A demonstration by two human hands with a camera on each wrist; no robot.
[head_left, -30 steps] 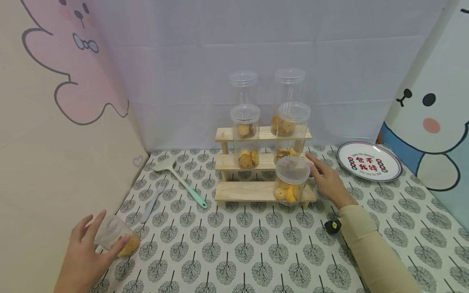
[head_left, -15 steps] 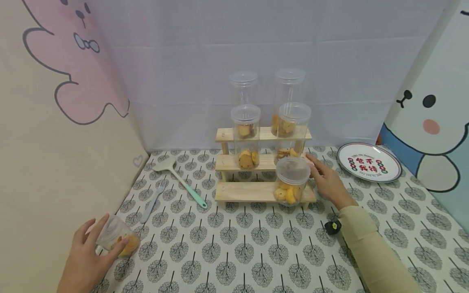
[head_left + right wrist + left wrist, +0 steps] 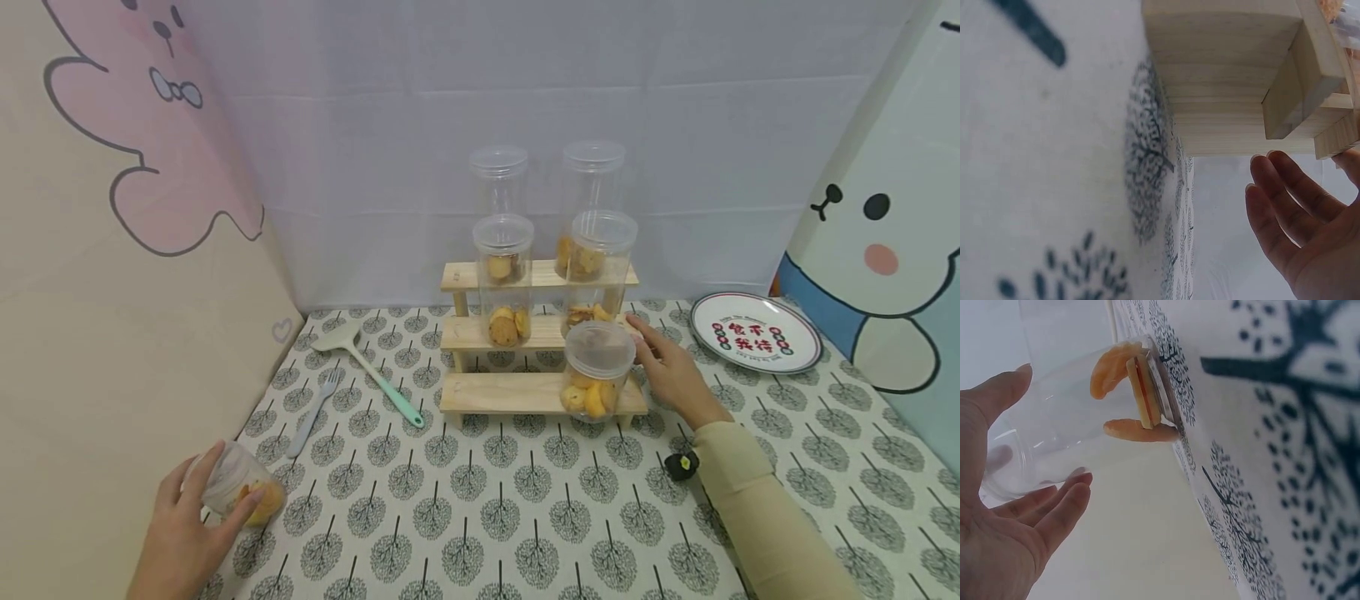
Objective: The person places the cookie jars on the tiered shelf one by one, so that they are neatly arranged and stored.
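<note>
Front left, my left hand (image 3: 187, 517) is spread around a clear lidded jar (image 3: 240, 483) with cookies at its bottom. In the left wrist view the thumb and fingers of the hand (image 3: 1016, 487) lie on either side of the jar's (image 3: 1063, 412) lid end; firm contact cannot be made out. Over on the right, my right hand (image 3: 671, 371) is at the right end of the wooden three-step rack (image 3: 502, 390), thumb by the middle step. In the right wrist view several straight fingers of that hand (image 3: 1310, 231) extend beside the rack's underside (image 3: 1229, 81).
Several clear cookie jars stand on the rack, including a short jar (image 3: 596, 375) on the lowest step. A spatula (image 3: 375, 375) and a fork (image 3: 313, 414) lie left. A white plate (image 3: 757, 354) sits back right. Cloth walls enclose the patterned tablecloth (image 3: 465, 517).
My left hand has shifted slightly right and down, closer around the jar's lid end. The right hand and the rack have stayed where they were.
</note>
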